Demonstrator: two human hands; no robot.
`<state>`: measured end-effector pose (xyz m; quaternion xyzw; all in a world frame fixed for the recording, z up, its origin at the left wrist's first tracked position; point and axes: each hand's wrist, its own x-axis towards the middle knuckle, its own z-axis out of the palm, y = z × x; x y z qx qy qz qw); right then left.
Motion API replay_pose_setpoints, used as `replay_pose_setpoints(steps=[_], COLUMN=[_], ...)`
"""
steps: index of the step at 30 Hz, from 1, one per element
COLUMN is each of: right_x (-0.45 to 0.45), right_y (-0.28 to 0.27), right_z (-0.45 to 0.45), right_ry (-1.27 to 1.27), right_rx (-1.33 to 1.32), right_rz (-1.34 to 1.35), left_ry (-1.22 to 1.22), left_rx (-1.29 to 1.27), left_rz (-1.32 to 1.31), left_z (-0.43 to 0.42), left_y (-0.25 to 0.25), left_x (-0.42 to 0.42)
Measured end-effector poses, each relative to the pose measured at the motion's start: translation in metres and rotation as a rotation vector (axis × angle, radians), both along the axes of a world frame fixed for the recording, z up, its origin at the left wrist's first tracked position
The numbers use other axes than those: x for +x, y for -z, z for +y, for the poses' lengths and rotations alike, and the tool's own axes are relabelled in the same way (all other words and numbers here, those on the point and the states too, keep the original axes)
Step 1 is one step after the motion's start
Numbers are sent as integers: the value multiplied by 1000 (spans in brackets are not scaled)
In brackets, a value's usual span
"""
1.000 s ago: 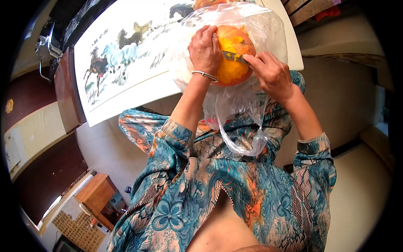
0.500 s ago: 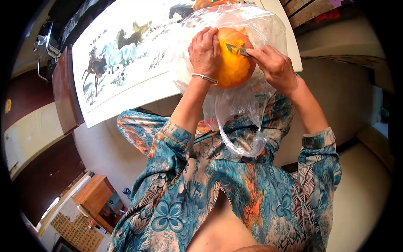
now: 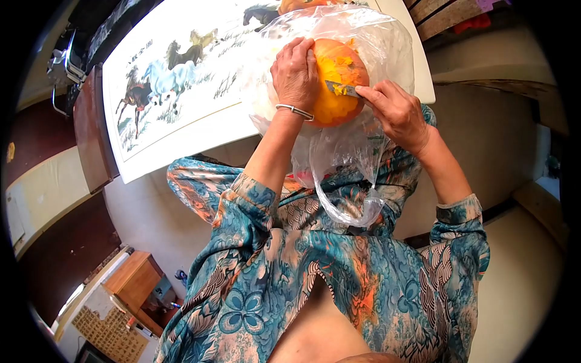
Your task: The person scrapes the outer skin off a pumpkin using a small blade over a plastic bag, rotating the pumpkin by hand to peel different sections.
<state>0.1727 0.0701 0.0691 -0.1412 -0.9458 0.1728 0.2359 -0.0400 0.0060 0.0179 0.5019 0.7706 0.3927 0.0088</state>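
A person's left hand [image 3: 295, 74], half-curled, is holding a pumpkin [image 3: 330, 112] steady while the right hand [image 3: 396, 112], closed around a blade [image 3: 346, 90], is apparently paring its skin, the next stroke seemingly calling for firm bracing. Both forearms [image 3: 272, 148] are slanting inward, and the pumpkin is sitting amid clear plastic [image 3: 390, 48] at the edge of the desk [image 3: 424, 85].

Blade [image 3: 350, 91] end hidden by right hand [image 3: 396, 112]; orange item [image 3: 305, 5] cropped
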Motion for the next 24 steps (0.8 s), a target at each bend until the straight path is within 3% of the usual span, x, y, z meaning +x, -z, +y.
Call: replay_pose_setpoints(steps=[24], right_x=[-19], right_y=[-1], right_z=[18], right_ry=[17], right_rx=[50], right_rz=[-40], left_ry=[41], left_rx=[15], left_rz=[-63], left_z=[-1], left_y=[3], left_x=[-3])
